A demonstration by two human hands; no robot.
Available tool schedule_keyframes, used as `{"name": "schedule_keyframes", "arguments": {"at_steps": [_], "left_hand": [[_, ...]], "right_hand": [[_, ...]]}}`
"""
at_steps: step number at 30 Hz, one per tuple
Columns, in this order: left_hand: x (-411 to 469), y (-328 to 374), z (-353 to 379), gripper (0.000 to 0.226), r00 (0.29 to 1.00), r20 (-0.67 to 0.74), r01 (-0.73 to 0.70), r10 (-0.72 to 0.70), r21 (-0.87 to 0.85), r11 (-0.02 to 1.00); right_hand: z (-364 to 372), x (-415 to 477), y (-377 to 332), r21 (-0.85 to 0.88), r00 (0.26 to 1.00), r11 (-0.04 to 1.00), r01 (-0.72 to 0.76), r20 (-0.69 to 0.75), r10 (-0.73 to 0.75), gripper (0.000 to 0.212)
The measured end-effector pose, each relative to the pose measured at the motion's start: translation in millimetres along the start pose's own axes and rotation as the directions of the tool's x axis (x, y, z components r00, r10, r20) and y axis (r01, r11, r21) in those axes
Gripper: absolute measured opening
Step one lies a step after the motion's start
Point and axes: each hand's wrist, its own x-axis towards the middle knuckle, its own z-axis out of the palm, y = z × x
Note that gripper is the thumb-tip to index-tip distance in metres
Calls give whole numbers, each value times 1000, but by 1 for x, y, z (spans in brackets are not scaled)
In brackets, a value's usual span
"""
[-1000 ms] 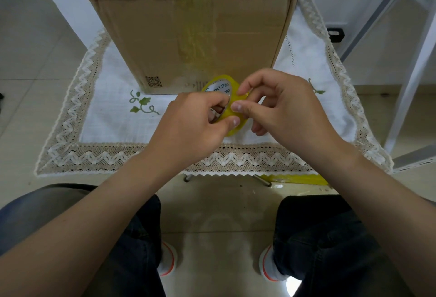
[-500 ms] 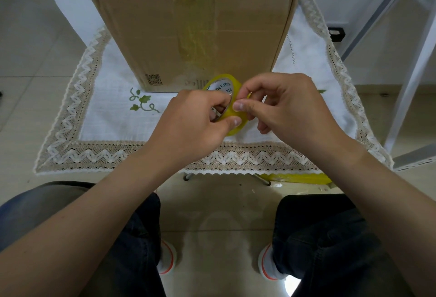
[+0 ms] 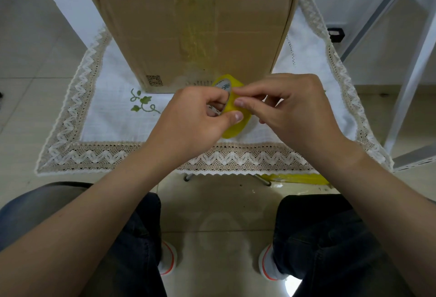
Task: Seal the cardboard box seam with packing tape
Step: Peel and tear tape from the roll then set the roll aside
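a single wide-angle view from the person's head, facing forward and steeply down — left hand (image 3: 188,120), right hand (image 3: 297,112) and tape roll (image 3: 236,129) close at centre, the cardboard box (image 3: 188,37) just beyond on the cloth (image 3: 111,101), shoes (image 3: 168,260) at the bottom edge.

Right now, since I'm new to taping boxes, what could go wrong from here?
1. The right hand pinches at the surface of the yellow roll of packing tape, held by the left hand; no free end shows, so the tape may tear into a sliver.
2. The brown cardboard box has a ragged top edge and an old yellowish tape strip; new tape may bond poorly there.
3. A freed end could catch the white lace-edged cloth below.
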Motion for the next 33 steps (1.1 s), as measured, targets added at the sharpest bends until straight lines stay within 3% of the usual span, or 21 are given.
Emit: {"name": "schedule_keyframes", "arguments": {"at_steps": [4, 8, 16, 21, 33], "left_hand": [[-1, -1, 0, 9, 999, 29, 13, -14, 10, 1000], [-1, 2, -4, 10, 999, 41, 6, -6, 19, 1000], [-3, 5, -6, 22, 983, 98, -176, 156, 258, 950], [-4, 6, -2, 29, 962, 162, -265, 219, 373, 889], [-4, 6, -3, 24, 980, 97, -196, 174, 309, 931]], "right_hand": [[-7, 3, 0, -20, 998, 1000, 10, 63, -9, 6], [-13, 6, 4, -103, 997, 993, 51, 65, -44, 18], [-17, 7, 7, -168, 984, 974, 149, 120, -130, 8], [-17, 5, 4, -216, 973, 958, 190, 171, -155, 12], [-13, 4, 5, -193, 981, 963, 187, 96, -171, 10]]}}
